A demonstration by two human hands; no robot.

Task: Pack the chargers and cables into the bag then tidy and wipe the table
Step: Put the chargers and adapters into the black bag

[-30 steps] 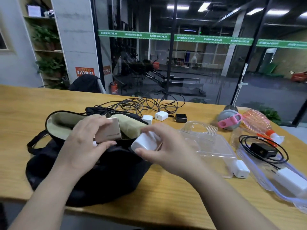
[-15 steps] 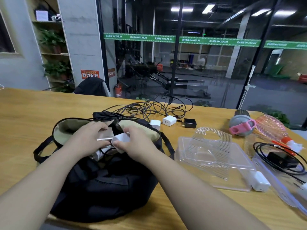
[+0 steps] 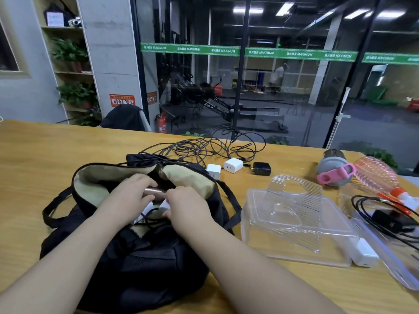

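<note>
**Both hands inside open bag; chargers and cables remain on table**

Nearest the camera, a black bag (image 3: pixel 140 257) with tan lining sits on the wooden table (image 3: pixel 34 173), its mouth open. The left hand (image 3: pixel 129 198) reaches into the opening, fingers curled against a rose-gold block (image 3: pixel 154 191). The right hand (image 3: pixel 188 202) is close beside it, fingertips pinching a white charger (image 3: pixel 163 206) just inside the mouth. A dark cable (image 3: pixel 147 217) lies beneath both hands.

To the right, a clear plastic tray (image 3: pixel 292 225) lies flat, a white adapter (image 3: pixel 362 254) at its near right corner. Further right, a black charger with coiled cable (image 3: pixel 390 219) rests on a clear pouch (image 3: pixel 401 268).

Beyond the bag, two white plugs (image 3: pixel 233 165) and a black plug (image 3: pixel 261 168) lie side by side, a tangle of dark cables (image 3: pixel 204 148) behind them. At far right lie a grey bottle with pink strap (image 3: pixel 333 172) and a pink spray bottle (image 3: pixel 376 177).
</note>
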